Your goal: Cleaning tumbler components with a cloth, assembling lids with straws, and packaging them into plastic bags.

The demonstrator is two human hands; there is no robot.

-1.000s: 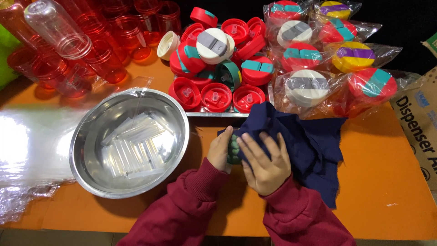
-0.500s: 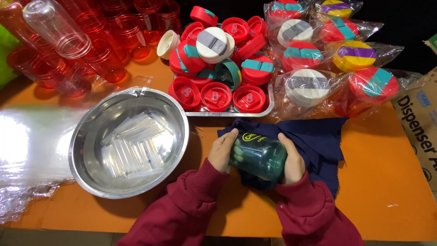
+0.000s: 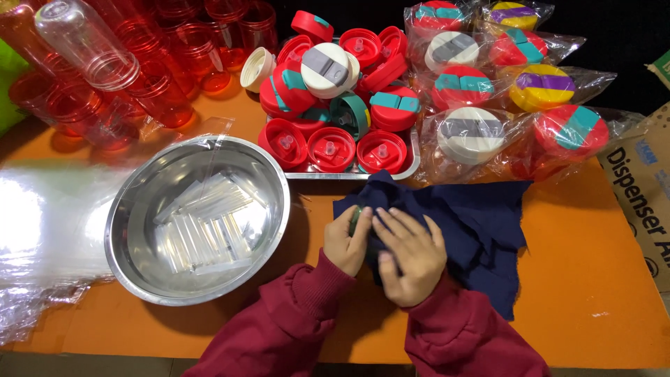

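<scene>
Steel bowl [image 3: 132,209] of clear sachets, tray [image 3: 412,166] of red lids, red jars [image 3: 167,77]

An orange table [image 3: 593,293] is filling nearly the whole view, its surface lying under and around the fingers and stretching out to either side of them. Bright light is glaring off clear plastic sheeting [image 3: 42,230] lying well to the left of the fingers. Beyond the far edge of the table, well above the fingers, the room is lying in darkness [image 3: 628,35]. A grey strip of floor [image 3: 70,363] is showing along the near edge.
</scene>
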